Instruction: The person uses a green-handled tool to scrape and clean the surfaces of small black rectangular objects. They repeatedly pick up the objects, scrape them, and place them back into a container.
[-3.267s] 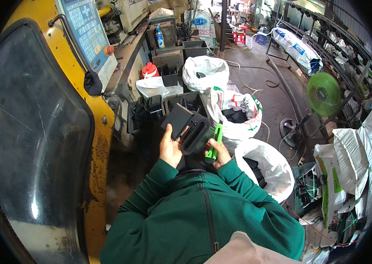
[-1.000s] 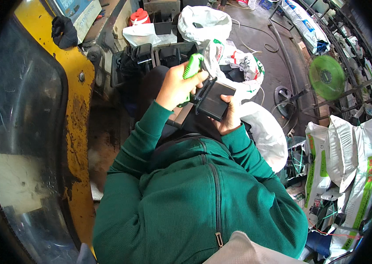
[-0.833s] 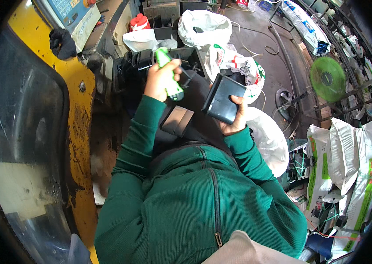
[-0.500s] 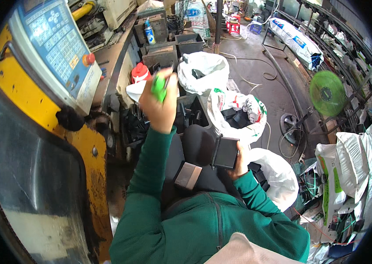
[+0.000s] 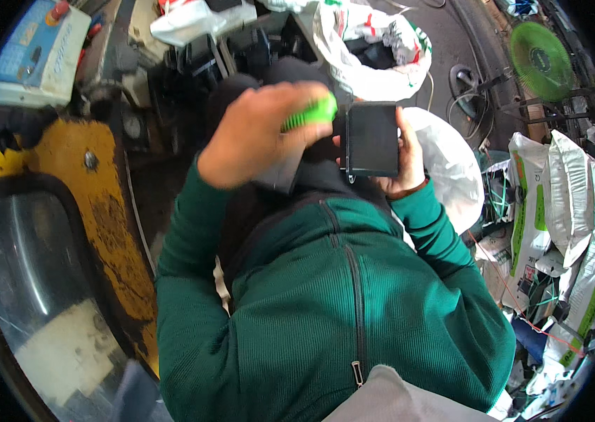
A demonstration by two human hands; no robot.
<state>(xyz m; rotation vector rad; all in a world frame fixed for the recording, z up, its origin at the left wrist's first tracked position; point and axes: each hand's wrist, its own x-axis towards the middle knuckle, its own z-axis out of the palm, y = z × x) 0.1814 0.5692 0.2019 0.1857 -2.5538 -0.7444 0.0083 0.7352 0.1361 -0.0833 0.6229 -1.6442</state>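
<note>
Left hand (image 5: 258, 133): raised in front of the chest, fingers curled closed around a green tool (image 5: 311, 112). Only the tool's ribbed green end shows past the knuckles; the rest is hidden in the fist, so its kind cannot be confirmed, possibly a handle or grip.

Right hand (image 5: 403, 158): closed around the right edge of a black panel (image 5: 371, 138), fingers behind it and the thumb side at its edge. The panel is flat, rectangular, held upright with its dark face toward the camera. A small metal piece hangs at its lower left corner; too small to identify.

Relation: the green tool's tip lies just beside the panel's upper left corner. Contact between them cannot be determined from this view.

Both hands are held above the lap of the person, who wears a green jacket (image 5: 325, 302) with a zip down the front.

Surroundings: a yellow machine (image 5: 111, 204) with a curved glass pane stands to the person's left. A control box (image 5: 33, 53) with a red button sits at upper left. White sacks (image 5: 375, 56) holding dark parts stand ahead on the floor, and another white sack lies just beyond the right hand. A green fan (image 5: 540, 60) is at upper right. Printed white-and-green bags (image 5: 558, 211) are stacked at far right.
</note>
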